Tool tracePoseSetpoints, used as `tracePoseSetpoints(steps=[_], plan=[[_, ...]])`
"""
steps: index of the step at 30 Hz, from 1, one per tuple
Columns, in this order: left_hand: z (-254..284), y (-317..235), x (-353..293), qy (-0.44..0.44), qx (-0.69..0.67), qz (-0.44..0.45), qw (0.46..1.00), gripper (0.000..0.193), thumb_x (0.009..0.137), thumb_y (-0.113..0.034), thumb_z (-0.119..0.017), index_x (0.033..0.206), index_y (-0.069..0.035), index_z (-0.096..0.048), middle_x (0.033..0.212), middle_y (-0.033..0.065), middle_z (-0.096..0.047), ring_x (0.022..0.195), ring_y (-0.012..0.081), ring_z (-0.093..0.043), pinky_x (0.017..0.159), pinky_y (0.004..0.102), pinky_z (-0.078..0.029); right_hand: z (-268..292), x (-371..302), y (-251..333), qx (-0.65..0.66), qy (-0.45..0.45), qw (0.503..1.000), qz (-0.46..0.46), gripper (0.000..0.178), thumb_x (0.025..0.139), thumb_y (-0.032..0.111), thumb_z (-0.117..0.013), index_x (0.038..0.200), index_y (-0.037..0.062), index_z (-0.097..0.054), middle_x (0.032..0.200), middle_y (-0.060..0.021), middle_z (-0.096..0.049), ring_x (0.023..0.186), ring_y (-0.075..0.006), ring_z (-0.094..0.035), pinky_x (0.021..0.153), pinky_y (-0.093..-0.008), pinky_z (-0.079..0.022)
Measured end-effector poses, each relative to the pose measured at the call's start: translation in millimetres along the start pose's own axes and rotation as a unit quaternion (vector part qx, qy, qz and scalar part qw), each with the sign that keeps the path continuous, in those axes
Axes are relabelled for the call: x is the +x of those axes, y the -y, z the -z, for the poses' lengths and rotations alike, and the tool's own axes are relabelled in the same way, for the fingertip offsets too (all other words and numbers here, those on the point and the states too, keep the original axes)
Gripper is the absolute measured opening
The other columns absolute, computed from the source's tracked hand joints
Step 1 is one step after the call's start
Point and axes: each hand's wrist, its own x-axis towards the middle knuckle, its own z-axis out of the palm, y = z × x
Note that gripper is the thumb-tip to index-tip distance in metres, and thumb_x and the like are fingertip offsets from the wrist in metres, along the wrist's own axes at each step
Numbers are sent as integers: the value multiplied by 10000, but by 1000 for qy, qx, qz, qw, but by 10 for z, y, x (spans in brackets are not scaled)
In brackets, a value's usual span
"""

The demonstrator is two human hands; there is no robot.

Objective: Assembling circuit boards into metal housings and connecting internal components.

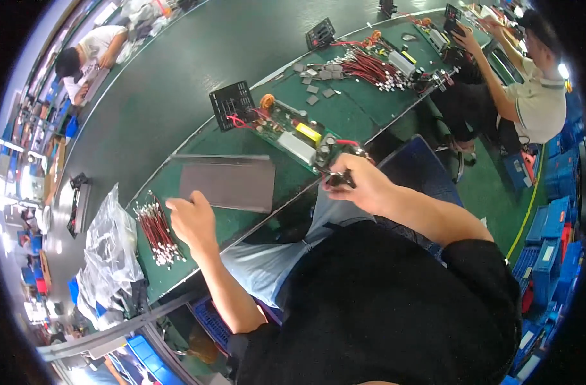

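My left hand (193, 221) is over the near left side of a flat grey-brown metal panel (232, 183), its fingers curled. Anything inside those fingers is hidden from me. To its left lies a bundle of dark red wires (157, 231) with white ends. At the bench edge my right hand (367, 183) closes on a black part with wires (334, 157), at the near end of a long green circuit board (283, 128). That board carries a copper coil, a yellow component and a silvery block. Red leads join its far end to a black panel (233, 106).
A clear plastic bag (110, 240) lies left of the wires. Grey pads (318, 74) and more red wires (370, 67) sit farther along the green bench. A co-worker (530, 90) handles parts at right; another person (94, 54) bends at far left. Blue bins (549, 244) stack at right.
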Motion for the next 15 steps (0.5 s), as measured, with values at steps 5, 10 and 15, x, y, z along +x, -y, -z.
tracePoseSetpoints(steps=[5, 10, 15], plan=[[0, -86, 265, -83, 44, -69, 993, 426, 920, -320, -539, 1000, 99, -529, 896, 326, -644, 917, 461, -640, 792, 519, -492, 243, -62, 15, -3, -44, 999, 14, 294, 826, 263, -680, 1068, 115, -604, 1014, -63, -665, 912, -218, -631, 898, -389, -466], [-56, -891, 556, -14, -186, -215, 959, 649, 931, -520, -569, 1078, 112, -595, 1038, 331, -644, 1012, 428, -623, 861, 469, -491, 462, 52, -253, 2, 32, 975, 221, 314, 851, 155, -629, 1152, 84, -576, 1112, -69, -637, 1006, -195, -625, 920, -367, -482], [-423, -1242, 1237, 378, -167, -149, 898, 723, 850, -657, -625, 898, 65, -638, 794, 178, -655, 684, 240, -633, 678, 360, -517, 342, 53, -292, 94, 40, 974, 201, 505, 797, 120, -526, 1295, 41, -530, 1189, -158, -609, 1057, -298, -616, 915, -473, -517]])
